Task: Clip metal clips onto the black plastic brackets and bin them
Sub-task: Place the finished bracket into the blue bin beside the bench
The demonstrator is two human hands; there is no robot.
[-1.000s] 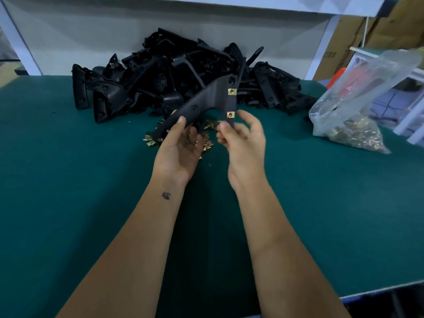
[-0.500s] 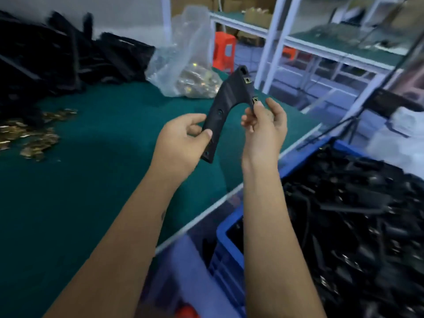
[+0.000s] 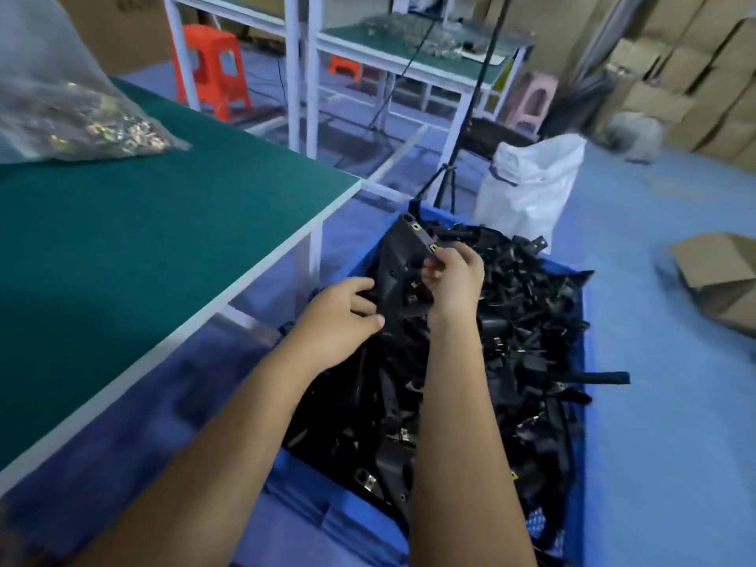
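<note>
Above the near-left part of the blue bin [image 3: 583,321], at about 12 o'clock from the picture's centre, a black plastic bracket [image 3: 403,261] is held up in both hands. It stands roughly upright, its narrow end pointing up toward 12 o'clock. Two brass-coloured metal clips [image 3: 416,227] sit along its upper right edge, one near the tip and one just below, beside the right thumb. The left hand [image 3: 341,321] grips the bracket's lower part from 9 o'clock, fingers curled round its edge. The right hand [image 3: 456,280] pinches the upper part from 3 o'clock, fingertips pressed on the bracket near the lower clip. The two hands are close together, with only the bracket between them.

Below and around the hands, the bin is heaped with finished brackets [image 3: 527,362], several showing brass clips. At 9 o'clock lies the green worktable [image 3: 122,247], its white edge running beside the bin. At 10 o'clock on the table rests a clear plastic bag of clips [image 3: 82,116]. At 1 o'clock, beyond the bin, stands a white sack [image 3: 532,186]; an orange stool [image 3: 212,67] stands at 11 o'clock. A cardboard box [image 3: 720,272] lies on the floor at 3 o'clock.
</note>
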